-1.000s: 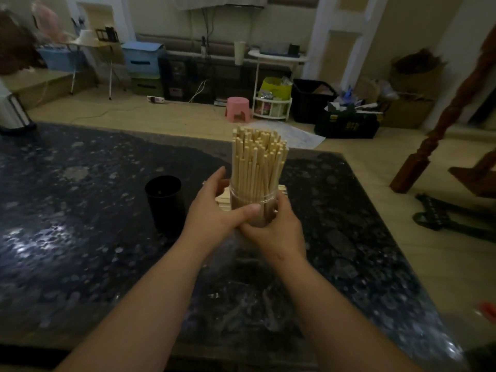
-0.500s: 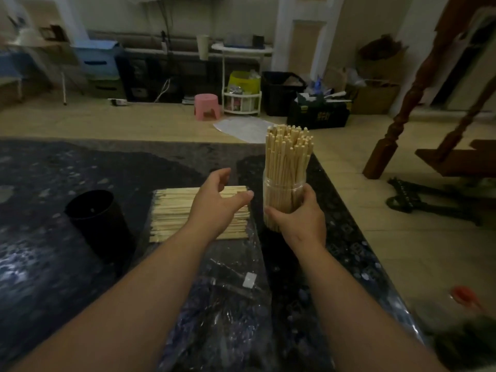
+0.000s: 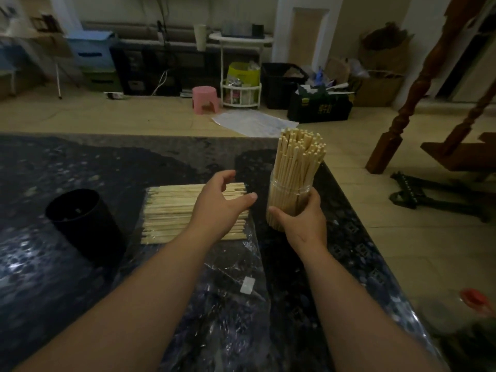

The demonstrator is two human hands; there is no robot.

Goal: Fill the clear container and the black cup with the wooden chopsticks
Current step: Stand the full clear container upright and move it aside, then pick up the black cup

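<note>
1. Table [image 3: 80, 162] – dark speckled stone top; it carries every item below.
2. Clear plastic wrap [image 3: 228, 312] – crumpled, lying from the near edge toward the table's middle, with its far end under the loose chopsticks.
3. Loose wooden chopsticks [image 3: 169, 210] – a flat pile at mid-table, the sticks lying side by side, parallel to the near edge.
4. Black cup [image 3: 83, 224] – upright, left of the pile and apart from it. Its interior is too dark to read.
5. Clear container [image 3: 290, 194] – upright close to the right edge, toward the far right corner. It is packed with a standing bundle of chopsticks [image 3: 298, 154] that rises well above the rim.
6. Right hand [image 3: 303, 224] – fingers and thumb curled round the container's lower half, clamped on it from the near side.
7. Left hand [image 3: 220, 208] – over the right end of the pile, fingers loosely spread and holding nothing, thumb pointing toward the container. Contact with the pile cannot be determined.
8. White label [image 3: 247, 285] – small, on the plastic wrap between the two forearms.
</note>
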